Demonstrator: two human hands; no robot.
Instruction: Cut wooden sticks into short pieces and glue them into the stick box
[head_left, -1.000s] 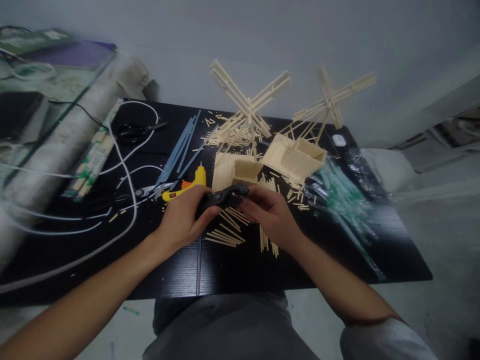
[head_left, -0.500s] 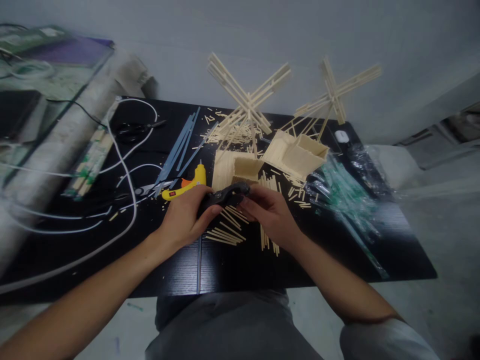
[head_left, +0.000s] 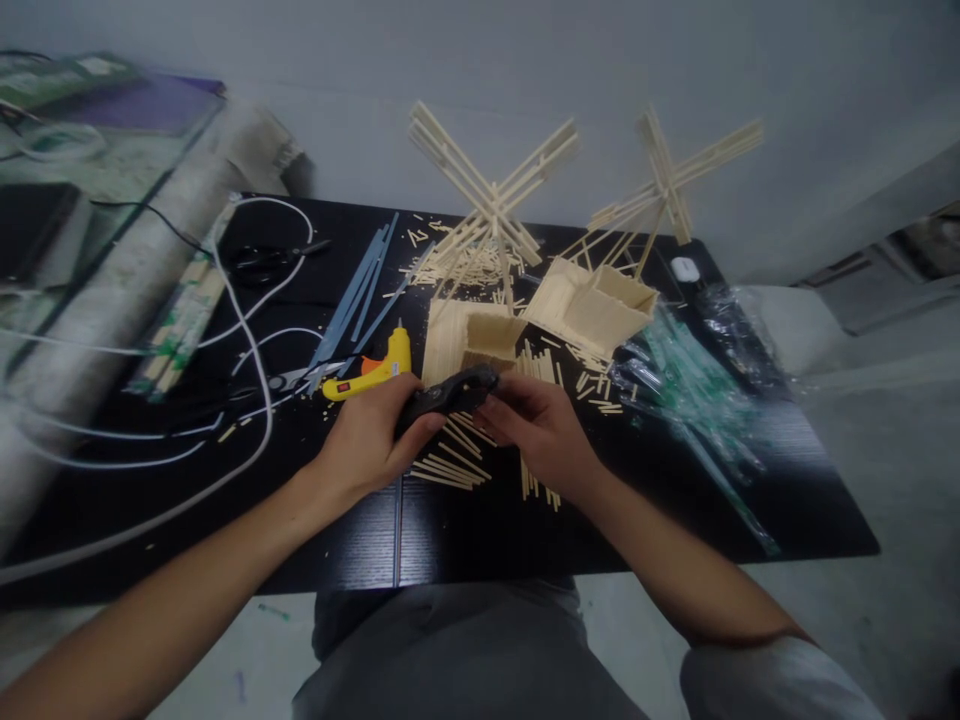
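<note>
Both hands hold a black curved object [head_left: 450, 392] above the front middle of the table; its kind is unclear. My left hand [head_left: 367, 430] is closed round its left end, thumb along the near side. At its right end, the fingers of my right hand [head_left: 547, 430] pinch it. Just beyond the left hand lies a yellow glue gun [head_left: 375, 372]. Behind the object stands a wooden-stick windmill [head_left: 491, 345] with a box-like base and crossed blades. Loose wooden sticks [head_left: 450, 472] lie beneath and between the hands.
A second stick windmill [head_left: 592, 305] stands at the back right. Plastic-wrapped material [head_left: 697, 390] lies on the right of the black table [head_left: 480, 540]. Blue-grey strips [head_left: 360, 285], scissors [head_left: 262, 262] and a white cable [head_left: 259, 350] lie to the left.
The hands and the black object stay almost in place; the view has shifted very slightly.
</note>
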